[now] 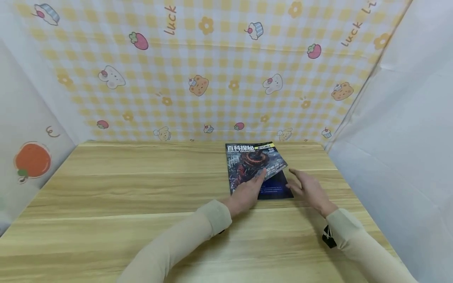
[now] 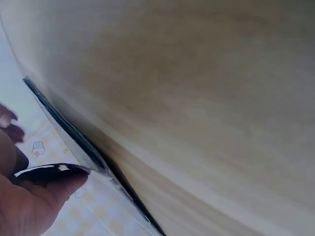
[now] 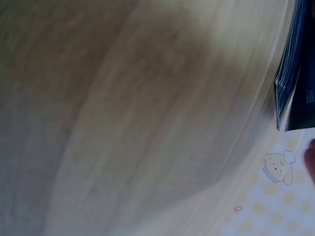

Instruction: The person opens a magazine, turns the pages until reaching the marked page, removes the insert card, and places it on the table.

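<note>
A yellow-and-white checked backdrop [image 1: 226,59] rises behind a wood-grain worktop [image 1: 124,177], where we see two hands at a magazine [image 1: 247,155].

We find the magazine at the far side of the worktop, right of the middle, its near-right cover corner raised over a dark blue page [image 1: 272,189]. On the cover we read "SCIENTIFIC EXPLORATION" and the number 10. The left hand [image 1: 245,195] pinches the raised cover between thumb and fingers, one finger lying along its top. The right hand [image 1: 312,192] is beside the magazine's right edge, fingers and thumb spread apart, gripping nothing; we cannot tell whether its fingertips touch the edge. Both arms wear pale sleeves [image 1: 187,232].
</note>
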Motion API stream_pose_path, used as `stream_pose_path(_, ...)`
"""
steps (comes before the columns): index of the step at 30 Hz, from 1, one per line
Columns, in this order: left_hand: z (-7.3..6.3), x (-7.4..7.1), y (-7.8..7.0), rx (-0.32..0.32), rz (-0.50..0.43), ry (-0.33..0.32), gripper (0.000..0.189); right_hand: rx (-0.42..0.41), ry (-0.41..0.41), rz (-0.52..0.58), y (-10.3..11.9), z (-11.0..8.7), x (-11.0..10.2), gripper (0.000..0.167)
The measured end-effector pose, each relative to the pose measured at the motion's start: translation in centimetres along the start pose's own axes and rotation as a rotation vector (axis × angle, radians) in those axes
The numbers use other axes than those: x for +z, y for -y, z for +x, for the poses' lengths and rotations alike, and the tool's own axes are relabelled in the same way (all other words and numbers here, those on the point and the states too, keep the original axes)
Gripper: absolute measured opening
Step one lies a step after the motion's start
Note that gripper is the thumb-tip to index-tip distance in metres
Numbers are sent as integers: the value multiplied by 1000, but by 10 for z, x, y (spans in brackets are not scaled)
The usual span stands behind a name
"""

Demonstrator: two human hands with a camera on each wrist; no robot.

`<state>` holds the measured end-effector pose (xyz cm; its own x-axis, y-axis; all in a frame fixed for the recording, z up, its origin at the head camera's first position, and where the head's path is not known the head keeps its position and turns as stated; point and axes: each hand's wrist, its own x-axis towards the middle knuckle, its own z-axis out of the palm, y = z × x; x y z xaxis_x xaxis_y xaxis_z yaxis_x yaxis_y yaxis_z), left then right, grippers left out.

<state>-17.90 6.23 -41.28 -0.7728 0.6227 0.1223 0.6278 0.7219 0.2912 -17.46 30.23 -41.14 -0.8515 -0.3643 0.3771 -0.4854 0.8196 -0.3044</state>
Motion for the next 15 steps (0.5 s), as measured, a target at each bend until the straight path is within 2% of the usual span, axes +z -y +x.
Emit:
stream_pose_path(2,-1,-2,1,-5,-35,-26,77,-11,106,13,0,1,3,57)
stream_pose_path(6,-3,-6,3,-12,-59,-64,82,-99,280,23,0,2,6,63)
stream_pose_path(9,-5,-8,5,-19,-87,-106,77,-128,350,28,-1,3,7,62)
stream_pose_path(13,-10,-12,9,-33,-194,-225,68,-126,409,34,-2,4,8,60)
stream_pose_path(15,-12,-15,14,-43,-251,-282,69,-122,430,41,-2,6,8,60)
